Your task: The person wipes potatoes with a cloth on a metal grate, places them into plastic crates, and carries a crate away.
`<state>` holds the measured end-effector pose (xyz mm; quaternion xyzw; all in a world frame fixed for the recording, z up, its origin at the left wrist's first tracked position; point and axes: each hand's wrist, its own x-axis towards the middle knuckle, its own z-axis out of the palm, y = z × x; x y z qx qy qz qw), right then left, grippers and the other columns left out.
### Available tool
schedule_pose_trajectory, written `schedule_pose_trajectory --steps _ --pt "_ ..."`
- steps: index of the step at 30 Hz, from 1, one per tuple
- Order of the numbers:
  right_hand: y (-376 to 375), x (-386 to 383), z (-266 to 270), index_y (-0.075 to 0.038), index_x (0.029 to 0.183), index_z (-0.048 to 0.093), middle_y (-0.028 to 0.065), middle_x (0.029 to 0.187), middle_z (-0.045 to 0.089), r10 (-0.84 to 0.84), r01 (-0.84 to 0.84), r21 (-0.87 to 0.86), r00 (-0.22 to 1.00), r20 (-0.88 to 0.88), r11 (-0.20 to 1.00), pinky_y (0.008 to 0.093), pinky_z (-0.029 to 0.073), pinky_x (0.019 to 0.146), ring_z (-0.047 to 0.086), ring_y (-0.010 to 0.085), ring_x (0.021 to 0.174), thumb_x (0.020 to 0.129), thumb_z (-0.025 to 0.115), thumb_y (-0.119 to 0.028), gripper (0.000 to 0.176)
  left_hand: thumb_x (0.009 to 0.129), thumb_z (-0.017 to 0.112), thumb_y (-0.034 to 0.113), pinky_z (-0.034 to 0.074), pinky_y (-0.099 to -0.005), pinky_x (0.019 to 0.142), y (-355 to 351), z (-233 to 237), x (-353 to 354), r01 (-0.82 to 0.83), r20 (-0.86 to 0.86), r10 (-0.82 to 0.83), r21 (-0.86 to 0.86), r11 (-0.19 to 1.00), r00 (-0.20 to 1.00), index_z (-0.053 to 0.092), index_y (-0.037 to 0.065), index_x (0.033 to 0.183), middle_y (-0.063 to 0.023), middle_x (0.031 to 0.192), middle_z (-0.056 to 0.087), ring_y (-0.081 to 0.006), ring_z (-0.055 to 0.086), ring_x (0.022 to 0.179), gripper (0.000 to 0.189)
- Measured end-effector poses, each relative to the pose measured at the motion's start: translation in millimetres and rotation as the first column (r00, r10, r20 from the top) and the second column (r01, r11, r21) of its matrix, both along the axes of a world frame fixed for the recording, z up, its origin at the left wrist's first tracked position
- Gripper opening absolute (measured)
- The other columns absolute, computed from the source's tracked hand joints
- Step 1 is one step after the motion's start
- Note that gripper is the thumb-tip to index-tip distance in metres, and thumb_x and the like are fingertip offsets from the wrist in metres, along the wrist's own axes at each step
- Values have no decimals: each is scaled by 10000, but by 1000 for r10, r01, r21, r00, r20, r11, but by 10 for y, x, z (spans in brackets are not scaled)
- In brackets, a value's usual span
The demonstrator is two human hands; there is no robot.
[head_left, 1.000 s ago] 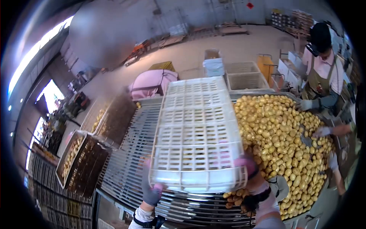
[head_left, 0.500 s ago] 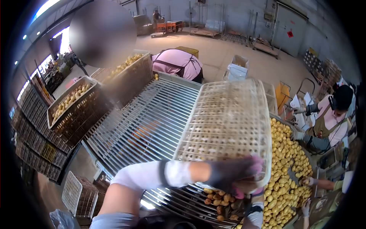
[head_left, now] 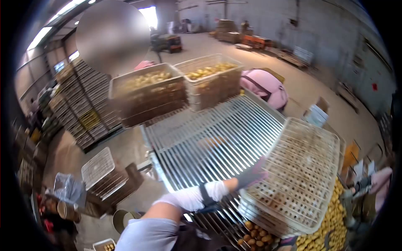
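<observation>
An empty whitish plastic crate (head_left: 299, 167), its slatted bottom facing up, lies over the right part of a metal roller rack (head_left: 213, 138). My left hand (head_left: 252, 173), in a grey and pink glove, touches or nearly touches the crate's left edge; its fingers are blurred. Only a small gloved part of my right hand (head_left: 289, 241) shows under the crate's lower edge, its fingers hidden. Brownish potatoes (head_left: 256, 236) lie on the rollers just left of that hand. Yellow potatoes (head_left: 335, 217) are heaped beyond the crate on the right.
Two crates of potatoes, one at left (head_left: 148, 96) and one at right (head_left: 213, 79), stand at the rack's far end. A bent-over person (head_left: 266, 88) in pink is behind it. Another person (head_left: 379, 188) works at far right. Stacked crates (head_left: 86, 108) stand left.
The view has swung left, bringing both full crates into clearer sight. My left hand has gone from the crate's lower end to its left edge. The crate now sits lower and further right in view.
</observation>
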<state>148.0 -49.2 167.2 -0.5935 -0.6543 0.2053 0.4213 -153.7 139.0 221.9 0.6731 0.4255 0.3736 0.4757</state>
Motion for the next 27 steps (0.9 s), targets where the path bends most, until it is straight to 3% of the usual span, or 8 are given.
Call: schedule_pose_trajectory --steps 4,7,8,11,13,20,24,27 --pt "-126 -269 -105 -15 1157 645 55 986 667 44 -40 -47 995 84 998 280 523 821 653 168 904 1027 601 -262 283 1031 505 628 408 -465 1197 -150 -47 -43 -15 61 16 -21 1000 998 96 145 1704 -207 1739 200 -328 510 1432 924" --pt "-266 -398 -190 -16 1161 645 58 995 665 76 -67 -83 990 116 994 284 521 831 652 171 913 1030 598 -268 288 1071 461 487 446 -463 1156 -362 268 -141 -10 11 13 -170 985 1000 166 134 1698 -181 1743 220 -274 558 1382 778" --pt "-300 -422 -198 -16 1162 645 59 998 665 76 -64 -93 989 126 994 285 520 834 652 173 916 1030 597 -269 289 1063 455 619 317 -441 1269 -334 173 -101 -49 43 57 -170 984 997 205 233 1693 -113 1722 299 -308 372 1535 779" --pt "-360 -542 -246 -17 1165 645 63 1007 663 69 -50 -129 988 141 990 288 518 844 651 176 924 1033 593 -275 294 1092 488 452 361 -423 1246 -225 114 -71 -95 -126 95 10 995 987 250 237 1687 -91 1698 361 -286 378 1532 676" --pt "-403 -619 -295 -18 1167 645 65 1012 662 51 -30 -152 989 138 988 291 516 850 650 179 930 1035 591 -279 298 1057 549 200 591 -364 771 -195 -69 -19 -258 168 196 674 693 966 323 221 1667 -83 1141 621 -189 602 684 652" --pt "-695 -526 -296 -20 1174 644 72 1033 659 -9 34 -156 988 156 987 299 511 873 648 188 949 1041 583 -292 309 967 685 94 542 -310 702 -985 1189 -1 9 50 -37 475 880 998 480 303 1580 -72 921 599 -142 576 651 679" --pt "-729 -512 -298 -21 1179 644 76 1045 657 -37 61 -131 983 179 989 303 507 886 646 193 961 1044 579 -300 316 969 673 65 542 -301 698 -1091 1354 -323 27 204 -153 513 858 967 496 340 1572 -126 1441 616 -153 592 661 685" --pt "-692 -536 -298 -22 1182 644 79 1053 656 -55 76 -104 980 192 992 307 505 896 645 196 969 1047 575 -306 321 982 679 83 523 -348 996 -1101 1420 -648 36 149 -143 559 828 979 451 235 1606 -155 1639 448 -261 640 1165 681"
